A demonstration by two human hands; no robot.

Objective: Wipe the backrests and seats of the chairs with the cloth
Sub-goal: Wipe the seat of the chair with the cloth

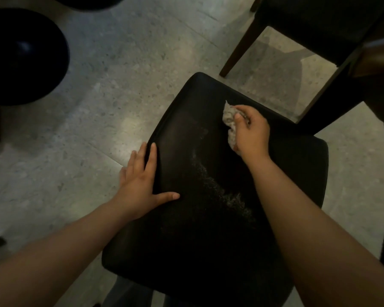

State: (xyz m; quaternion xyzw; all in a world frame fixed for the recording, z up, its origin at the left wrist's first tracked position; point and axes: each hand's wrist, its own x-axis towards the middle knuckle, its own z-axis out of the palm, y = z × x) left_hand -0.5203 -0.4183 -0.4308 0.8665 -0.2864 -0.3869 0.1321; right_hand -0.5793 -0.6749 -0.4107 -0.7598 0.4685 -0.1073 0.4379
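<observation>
Gripping the crumpled pale cloth (228,118) in my right hand (251,134), I press it onto the far right part of the black padded chair seat (208,229). My fingers are curled round the bundle, and most of the cloth sticks out to the left of my knuckles. My left hand (140,182) lies flat on the seat's left edge, fingers straight and spread, thumb pointing in across the cushion, holding nothing. A pale speckled streak (222,187) runs diagonally over the middle of the seat, between my two hands. Around the seat is a grey speckled stone floor (98,85). Beyond it, at the upper right, stands a second dark chair (319,23), its brown wooden leg (238,46) slanting down to the floor. At the far left sits a big round black shape (20,56); I cannot tell what it is.
</observation>
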